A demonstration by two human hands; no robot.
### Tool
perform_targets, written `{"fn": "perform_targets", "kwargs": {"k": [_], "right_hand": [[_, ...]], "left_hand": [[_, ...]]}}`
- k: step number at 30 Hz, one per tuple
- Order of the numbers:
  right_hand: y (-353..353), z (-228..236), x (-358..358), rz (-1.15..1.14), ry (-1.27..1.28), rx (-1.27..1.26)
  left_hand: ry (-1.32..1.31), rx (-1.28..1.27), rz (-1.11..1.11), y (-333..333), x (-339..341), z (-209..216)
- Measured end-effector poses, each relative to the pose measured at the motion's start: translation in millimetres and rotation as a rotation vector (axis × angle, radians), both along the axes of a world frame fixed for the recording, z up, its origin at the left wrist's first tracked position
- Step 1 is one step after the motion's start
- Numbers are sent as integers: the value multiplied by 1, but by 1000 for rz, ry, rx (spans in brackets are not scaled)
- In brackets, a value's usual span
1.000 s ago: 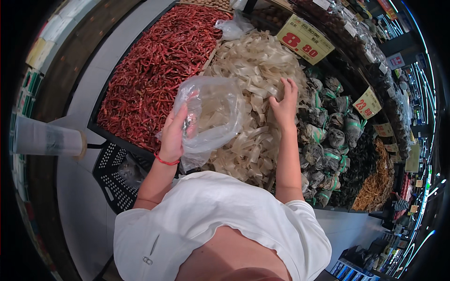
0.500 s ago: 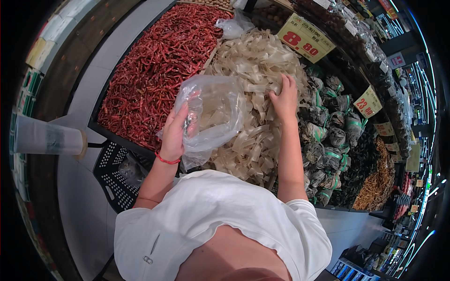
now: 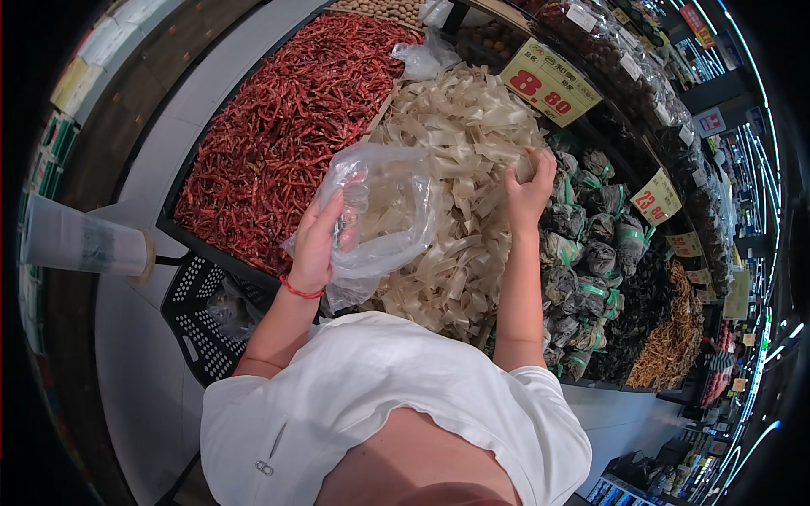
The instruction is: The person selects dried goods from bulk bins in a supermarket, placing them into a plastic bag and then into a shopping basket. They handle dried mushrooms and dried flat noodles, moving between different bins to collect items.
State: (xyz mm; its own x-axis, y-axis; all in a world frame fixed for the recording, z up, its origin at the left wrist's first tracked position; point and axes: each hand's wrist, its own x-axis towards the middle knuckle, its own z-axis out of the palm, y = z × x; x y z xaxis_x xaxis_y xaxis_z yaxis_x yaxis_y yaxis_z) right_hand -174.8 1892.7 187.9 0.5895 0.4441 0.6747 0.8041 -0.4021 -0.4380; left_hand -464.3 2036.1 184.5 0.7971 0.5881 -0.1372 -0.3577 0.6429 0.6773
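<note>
My left hand (image 3: 314,244), a red cord round its wrist, grips a clear plastic bag (image 3: 380,263) by its side. The bag's mouth is spread wide, over the left part of a heap of pale, translucent dried wide noodles (image 3: 460,122). Over the right edge of that heap is my right hand (image 3: 529,192), thumb and curled fingers apart; I can make out nothing held in it. Dark dried bundles tied with green bands (image 3: 601,253) lie just to the right of that forearm.
A bin of dried red chillies (image 3: 278,126) lies to the left. Below it is a black perforated basket (image 3: 196,316) with crumpled plastic inside. A crumpled clear bag (image 3: 426,57) lies at the heap's far end. Price signs (image 3: 550,82) line the far right side, near brown dried strips (image 3: 671,337).
My right hand has moved slightly right and nearer to me, its fingers more curled. My left hand and the bag have barely moved. The view has shifted a little.
</note>
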Motion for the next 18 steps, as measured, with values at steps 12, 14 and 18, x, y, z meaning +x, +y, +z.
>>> {"fn": "perform_targets", "kwargs": {"k": [12, 14, 18], "right_hand": [[17, 37, -69, 215, 182, 433], [28, 32, -104, 314, 230, 427], [47, -2, -145, 490, 229, 265]], "left_hand": [[-10, 1, 17, -1, 1, 1], [11, -14, 26, -3, 3, 5], [-19, 13, 50, -4, 4, 5]]}}
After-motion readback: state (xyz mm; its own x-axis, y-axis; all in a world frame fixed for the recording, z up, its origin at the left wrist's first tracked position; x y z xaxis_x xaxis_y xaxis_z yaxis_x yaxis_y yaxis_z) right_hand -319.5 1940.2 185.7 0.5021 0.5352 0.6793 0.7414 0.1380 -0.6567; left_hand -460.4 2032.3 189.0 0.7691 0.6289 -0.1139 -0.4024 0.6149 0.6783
